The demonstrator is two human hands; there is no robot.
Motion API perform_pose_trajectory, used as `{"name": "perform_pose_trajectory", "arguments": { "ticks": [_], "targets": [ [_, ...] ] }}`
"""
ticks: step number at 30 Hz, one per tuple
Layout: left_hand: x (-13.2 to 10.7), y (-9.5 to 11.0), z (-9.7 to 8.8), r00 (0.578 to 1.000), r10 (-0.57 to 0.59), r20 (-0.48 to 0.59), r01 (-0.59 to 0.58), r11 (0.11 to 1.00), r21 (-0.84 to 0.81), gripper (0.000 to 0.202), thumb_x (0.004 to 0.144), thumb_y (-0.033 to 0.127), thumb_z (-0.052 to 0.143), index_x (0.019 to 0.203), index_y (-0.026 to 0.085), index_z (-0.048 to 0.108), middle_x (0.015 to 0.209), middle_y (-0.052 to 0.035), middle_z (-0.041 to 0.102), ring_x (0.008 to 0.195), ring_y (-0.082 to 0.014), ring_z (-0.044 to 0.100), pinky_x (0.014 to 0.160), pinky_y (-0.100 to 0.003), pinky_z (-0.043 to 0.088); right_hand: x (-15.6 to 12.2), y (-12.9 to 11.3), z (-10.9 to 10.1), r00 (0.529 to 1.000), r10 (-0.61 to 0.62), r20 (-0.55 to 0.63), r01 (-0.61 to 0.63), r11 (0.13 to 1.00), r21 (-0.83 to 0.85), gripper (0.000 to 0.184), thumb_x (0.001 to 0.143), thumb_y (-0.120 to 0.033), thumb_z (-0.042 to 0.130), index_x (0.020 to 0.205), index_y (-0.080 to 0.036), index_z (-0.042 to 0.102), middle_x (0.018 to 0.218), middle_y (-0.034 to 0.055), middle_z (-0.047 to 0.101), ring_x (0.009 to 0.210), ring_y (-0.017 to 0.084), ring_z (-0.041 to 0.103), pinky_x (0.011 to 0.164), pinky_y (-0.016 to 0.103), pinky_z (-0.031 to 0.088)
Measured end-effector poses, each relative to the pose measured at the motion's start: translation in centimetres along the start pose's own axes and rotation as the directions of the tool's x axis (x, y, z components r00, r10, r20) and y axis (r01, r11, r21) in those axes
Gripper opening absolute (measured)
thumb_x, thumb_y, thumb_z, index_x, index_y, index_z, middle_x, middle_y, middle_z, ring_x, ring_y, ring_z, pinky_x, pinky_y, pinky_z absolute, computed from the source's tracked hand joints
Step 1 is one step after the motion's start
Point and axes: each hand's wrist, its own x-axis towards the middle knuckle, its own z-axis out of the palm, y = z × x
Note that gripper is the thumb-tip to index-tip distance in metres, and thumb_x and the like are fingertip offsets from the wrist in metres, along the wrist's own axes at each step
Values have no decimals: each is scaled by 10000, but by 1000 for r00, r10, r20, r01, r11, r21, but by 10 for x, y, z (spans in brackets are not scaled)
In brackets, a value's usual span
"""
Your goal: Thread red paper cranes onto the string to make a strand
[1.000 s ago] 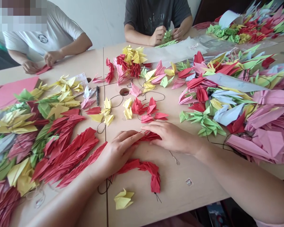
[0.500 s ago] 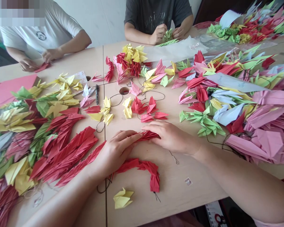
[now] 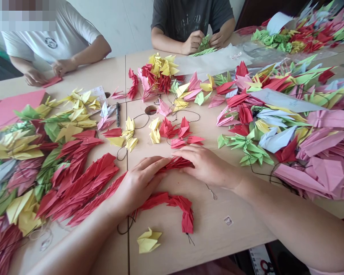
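Note:
My left hand (image 3: 140, 181) is curled over a string of red paper cranes (image 3: 179, 163), palm down, in the middle of the table. At the other end of the same packed stretch, my right hand (image 3: 205, 166) grips it with thumb and fingers. The undersides of both hands are hidden. A curved strand of red cranes (image 3: 186, 210) lies just in front of my left hand, its dark thread ends loose. Nearer to me sits a single yellow paper crane (image 3: 149, 240). Long red strands (image 3: 86, 187) spread out to the left of my left hand.
Heaps of coloured cranes (image 3: 278, 110) cover the right side, and more cranes (image 3: 17, 143) crowd the left. A black pen (image 3: 117, 114) and looped dark threads lie beyond my hands. Two people sit across the table (image 3: 103, 76); one handles red paper (image 3: 51, 81), the other green cranes (image 3: 203, 44).
My left fingers have drawn back slightly to the left, so a little more of the red string shows between my hands. My right hand has barely moved.

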Motion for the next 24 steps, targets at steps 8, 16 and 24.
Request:
{"name": "perform_pose_trajectory", "arguments": {
  "ticks": [8,16,24],
  "targets": [
    [2,0,0,996,91,-11,-91,995,-29,305,952,120,515,1208,227,644,1148,-98,677,989,-182,676,812,-301,592,1,0,2,1000,-5,11,4,998,62,445,811,-58,694,1229,-202,648,1212,105,691,1145,264,630,988,465,514],
    [0,-2,0,999,48,21,-47,999,-26,312,957,131,512,1230,217,637,1150,-91,683,996,-176,673,833,-289,584,-1,0,-7,999,-12,43,16,996,-93,416,796,-111,738,1201,-153,652,1194,122,704,1124,280,641,973,450,507],
    [-1,-3,1,999,44,18,-44,999,-21,302,962,143,512,1226,212,641,1144,-91,688,988,-175,677,832,-290,587,-5,-1,-15,996,58,71,-44,982,-183,431,793,-111,714,1211,-198,660,1180,81,719,1086,292,652,947,461,515]
  ]
}}
